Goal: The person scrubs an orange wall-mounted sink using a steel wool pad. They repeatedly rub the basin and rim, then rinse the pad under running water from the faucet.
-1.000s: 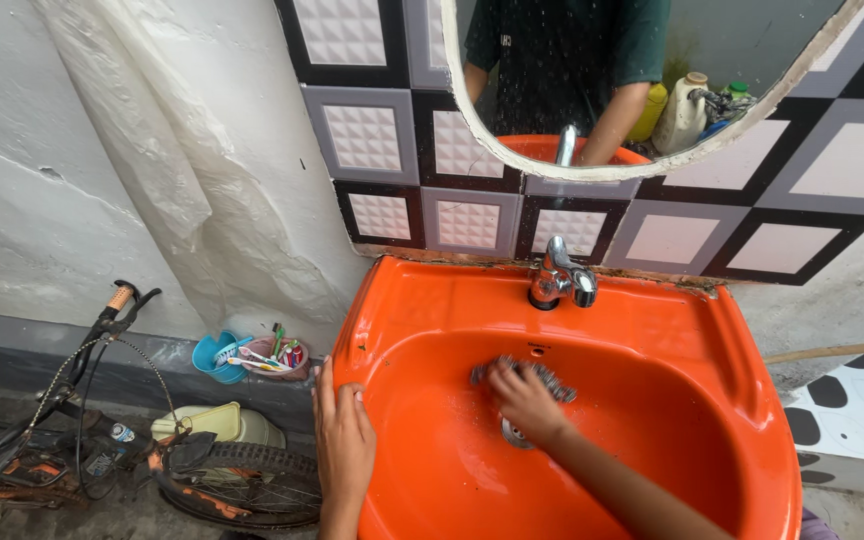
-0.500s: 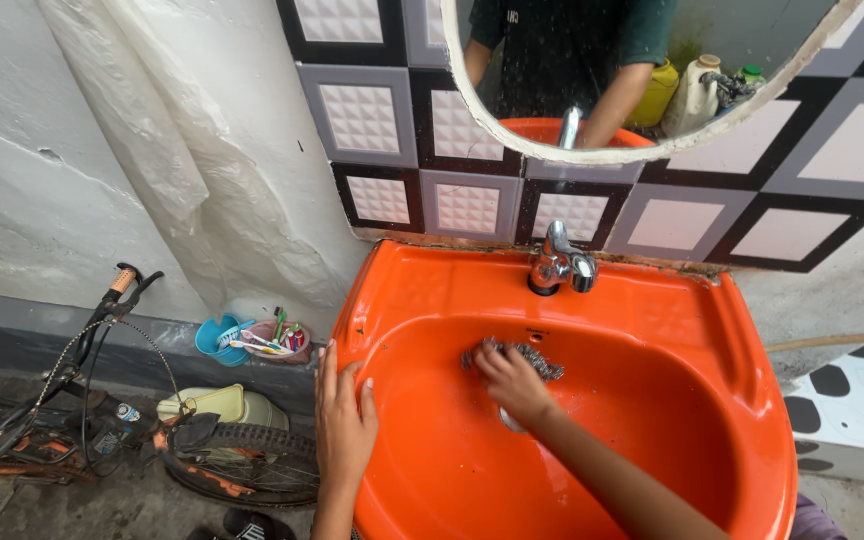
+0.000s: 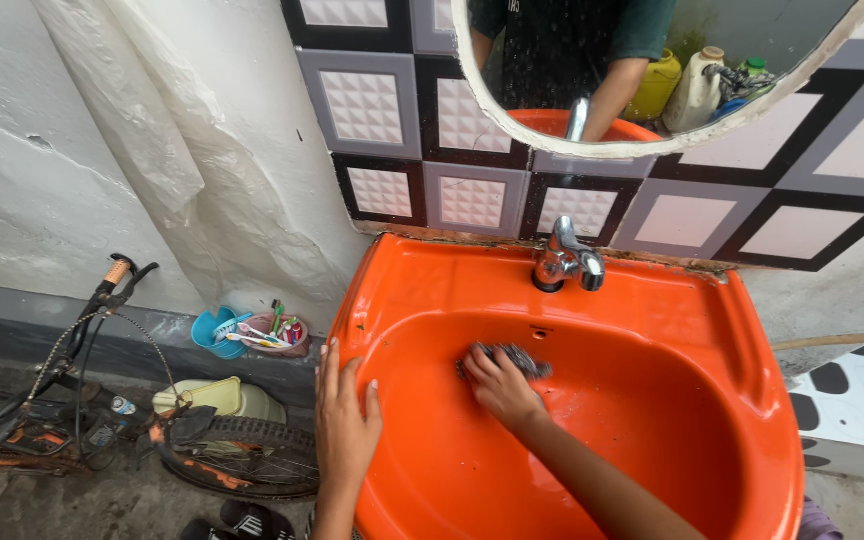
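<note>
Whitewashed wall fills the far left, rough and lumpy, with a sheet of pale plastic hanging down it. Low on that side, a bicycle leans along the floor, its orange-tipped handlebar up and its knobbly tyre running toward the basin. Just past it, a cream plastic container sits on the ground, and on the ledge above, a blue cup and a pink cup of toothbrushes stand side by side.

Now the left hand: it lies flat on the basin's left rim, fingers spread loosely and gripping nothing, thumb over the inner edge. And there's the orange washbasin, bright and wet, taking up the centre and right. Inside it, the right hand presses down on a steel wool scrubber, fingers bunched over it, pinning it to the back slope of the bowl, a short way below the overflow hole. Only a grey tangle of the scrubber shows past the fingertips.

Behind, a chrome tap stands on the back ledge. Up top, black-and-white patterned tiles back an oval mirror, which reflects a dark green shirt, an arm and some bottles.
</note>
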